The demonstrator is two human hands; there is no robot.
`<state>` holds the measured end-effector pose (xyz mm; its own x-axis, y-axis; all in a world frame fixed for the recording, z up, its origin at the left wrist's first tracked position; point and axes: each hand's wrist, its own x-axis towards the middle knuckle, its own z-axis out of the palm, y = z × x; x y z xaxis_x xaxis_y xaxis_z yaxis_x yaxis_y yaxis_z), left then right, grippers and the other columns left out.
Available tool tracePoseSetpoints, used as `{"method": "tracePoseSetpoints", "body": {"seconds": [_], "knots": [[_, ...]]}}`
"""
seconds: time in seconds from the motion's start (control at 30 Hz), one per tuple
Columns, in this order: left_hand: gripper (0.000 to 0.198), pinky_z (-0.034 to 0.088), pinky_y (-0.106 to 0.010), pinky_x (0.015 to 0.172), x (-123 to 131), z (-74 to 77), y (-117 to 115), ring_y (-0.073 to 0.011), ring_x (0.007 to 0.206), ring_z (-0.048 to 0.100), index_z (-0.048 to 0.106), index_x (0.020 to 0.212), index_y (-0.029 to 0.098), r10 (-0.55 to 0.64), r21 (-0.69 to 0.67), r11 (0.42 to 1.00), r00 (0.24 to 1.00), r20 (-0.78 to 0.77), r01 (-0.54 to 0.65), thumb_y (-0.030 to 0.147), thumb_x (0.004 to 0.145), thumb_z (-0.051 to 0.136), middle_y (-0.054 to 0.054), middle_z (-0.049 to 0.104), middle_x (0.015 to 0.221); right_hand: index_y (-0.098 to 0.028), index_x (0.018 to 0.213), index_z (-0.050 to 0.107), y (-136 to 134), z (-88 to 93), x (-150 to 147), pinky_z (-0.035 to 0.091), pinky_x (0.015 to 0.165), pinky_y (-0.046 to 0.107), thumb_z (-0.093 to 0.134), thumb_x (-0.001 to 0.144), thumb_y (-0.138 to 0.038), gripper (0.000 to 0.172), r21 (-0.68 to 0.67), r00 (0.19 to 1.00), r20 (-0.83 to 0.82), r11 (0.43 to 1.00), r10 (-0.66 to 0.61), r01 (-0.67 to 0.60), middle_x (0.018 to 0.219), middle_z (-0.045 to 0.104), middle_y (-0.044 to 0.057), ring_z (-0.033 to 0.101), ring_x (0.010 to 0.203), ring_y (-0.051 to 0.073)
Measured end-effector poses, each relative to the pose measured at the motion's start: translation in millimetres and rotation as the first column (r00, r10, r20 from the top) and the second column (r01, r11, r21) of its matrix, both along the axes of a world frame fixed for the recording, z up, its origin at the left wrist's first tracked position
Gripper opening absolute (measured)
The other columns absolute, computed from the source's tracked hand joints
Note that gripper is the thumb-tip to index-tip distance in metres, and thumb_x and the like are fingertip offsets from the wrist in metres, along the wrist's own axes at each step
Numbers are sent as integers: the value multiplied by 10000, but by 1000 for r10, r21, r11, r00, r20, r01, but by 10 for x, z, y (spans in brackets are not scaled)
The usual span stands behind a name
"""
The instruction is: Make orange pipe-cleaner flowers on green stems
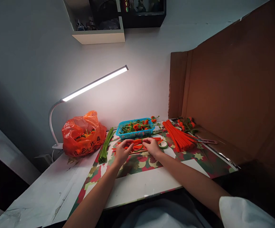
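My left hand and my right hand are both stretched out to the middle of the table. Together they pinch an orange pipe-cleaner piece by its two ends, over a loose heap of orange pipe cleaners. A roll of green tape lies just to the right of my right hand. Behind the hands stands a blue basket filled with small orange flowers on green stems.
An orange plastic bag sits at the left by the lamp's base. Green stems lie beside it. A bundle of orange pipe cleaners, scissors and more flowers lie right, before a cardboard wall. A lit desk lamp hangs overhead.
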<state>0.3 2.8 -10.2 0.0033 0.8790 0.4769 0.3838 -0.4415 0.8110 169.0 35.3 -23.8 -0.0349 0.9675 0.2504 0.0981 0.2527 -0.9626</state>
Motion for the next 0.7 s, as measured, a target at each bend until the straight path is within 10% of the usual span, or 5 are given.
{"method": "tracePoseSetpoints", "body": {"seconds": [0.53, 0.7], "knots": [[221, 495, -221, 493, 61, 21, -47, -133, 537, 623, 640, 868, 162, 150, 111, 983, 988, -34, -146, 356, 786, 573, -26, 675, 703, -137, 770, 661, -42, 48, -37, 454, 621, 254, 522, 722, -166, 151, 2, 989, 94, 993, -118, 119, 715, 665, 46, 602, 663, 163], [222, 509, -233, 497, 76, -3, -34, -139, 549, 626, 635, 875, 166, 133, 121, 985, 990, -49, -127, 359, 794, 562, -29, 676, 717, -148, 781, 634, -59, 76, 0, 425, 640, 258, 459, 764, -139, 175, 323, 933, 252, 931, -257, 169, 794, 650, 63, 589, 711, 166]]}}
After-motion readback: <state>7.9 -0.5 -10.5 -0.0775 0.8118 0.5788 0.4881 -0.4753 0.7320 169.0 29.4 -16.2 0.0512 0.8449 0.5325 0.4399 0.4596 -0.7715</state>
